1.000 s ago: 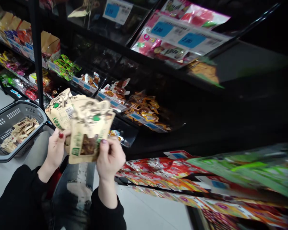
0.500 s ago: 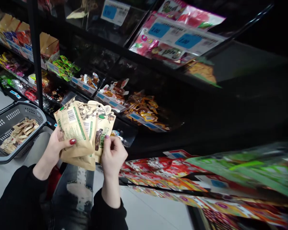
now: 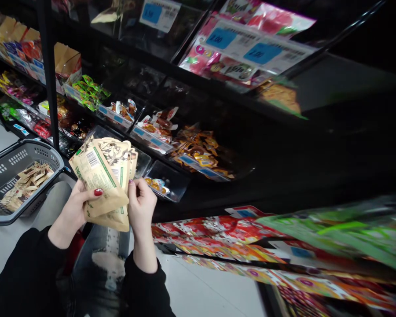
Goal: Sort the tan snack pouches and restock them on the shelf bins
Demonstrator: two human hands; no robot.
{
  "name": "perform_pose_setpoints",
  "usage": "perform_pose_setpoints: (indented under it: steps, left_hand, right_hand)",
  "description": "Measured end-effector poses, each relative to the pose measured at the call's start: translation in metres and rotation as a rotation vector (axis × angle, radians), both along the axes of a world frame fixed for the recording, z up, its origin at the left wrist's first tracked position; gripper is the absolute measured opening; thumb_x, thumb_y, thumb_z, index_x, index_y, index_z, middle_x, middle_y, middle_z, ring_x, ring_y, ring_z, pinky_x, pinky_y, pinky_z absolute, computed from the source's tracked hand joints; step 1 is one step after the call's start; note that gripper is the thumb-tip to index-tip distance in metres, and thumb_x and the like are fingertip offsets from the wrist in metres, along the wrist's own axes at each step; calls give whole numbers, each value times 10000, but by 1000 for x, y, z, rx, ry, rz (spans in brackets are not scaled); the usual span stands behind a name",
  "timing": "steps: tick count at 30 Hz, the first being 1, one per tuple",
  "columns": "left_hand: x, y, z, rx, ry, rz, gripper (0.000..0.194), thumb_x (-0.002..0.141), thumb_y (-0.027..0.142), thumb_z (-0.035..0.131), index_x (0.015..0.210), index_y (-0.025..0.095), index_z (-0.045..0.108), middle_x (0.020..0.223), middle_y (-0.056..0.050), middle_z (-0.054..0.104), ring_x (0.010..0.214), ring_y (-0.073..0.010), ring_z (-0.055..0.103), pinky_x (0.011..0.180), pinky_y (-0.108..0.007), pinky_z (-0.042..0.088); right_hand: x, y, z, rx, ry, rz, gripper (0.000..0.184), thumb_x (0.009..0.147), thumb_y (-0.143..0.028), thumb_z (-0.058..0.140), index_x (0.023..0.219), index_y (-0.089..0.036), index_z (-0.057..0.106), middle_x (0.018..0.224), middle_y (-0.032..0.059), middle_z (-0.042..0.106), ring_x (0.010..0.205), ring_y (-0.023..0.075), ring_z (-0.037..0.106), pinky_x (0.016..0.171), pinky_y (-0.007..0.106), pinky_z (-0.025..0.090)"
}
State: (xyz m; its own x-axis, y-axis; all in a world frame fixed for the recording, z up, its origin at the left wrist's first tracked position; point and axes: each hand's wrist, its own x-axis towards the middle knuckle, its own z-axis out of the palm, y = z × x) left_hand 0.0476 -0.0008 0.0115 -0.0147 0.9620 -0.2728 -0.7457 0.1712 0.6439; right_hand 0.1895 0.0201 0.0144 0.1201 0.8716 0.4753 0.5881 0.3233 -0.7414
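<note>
Several tan snack pouches [image 3: 102,176] are fanned in front of me, with barcodes and green print facing up. My left hand [image 3: 73,210] grips the stack from its lower left, the thumb with a red nail lying across the front pouch. At the stack's right edge, my right hand [image 3: 142,200] pinches the rear pouch between thumb and curled fingers. That rear pouch is mostly behind the others.
A grey shopping basket [image 3: 53,156] stands on the floor at left, with tan packets [image 3: 28,182] inside. Shelf bins of wrapped sweets [image 3: 198,145] run across behind the pouches. Red snack packs [image 3: 214,231] hang at lower right, and a black shelf post [image 3: 49,79] rises at left.
My right hand has moved left, sliding its pouch in behind the others, so the fan is narrower. A clear bin with a few sweets now shows beyond that hand.
</note>
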Motion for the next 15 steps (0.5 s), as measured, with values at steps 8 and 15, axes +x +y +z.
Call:
perform_pose_setpoints:
  steps: [8,15]
  left_hand:
    - [1,1,-2,-39,21,-43,363,498,186,813,835,149,682,796,-84,764,889,-332,711,825,-424,579]
    - [-1,3,-4,56,82,-135,491,419,138,880,878,112,709,901,-126,763,962,-350,690,827,-413,572]
  right_hand:
    - [10,-7,25,31,12,161,232,833,-426,532,862,-201,580,760,-7,519,692,147,484,634,270,379]
    - [-10,-12,27,-300,205,259,264,787,-412,601,673,-199,494,611,-49,441,571,107,397,530,231,323]
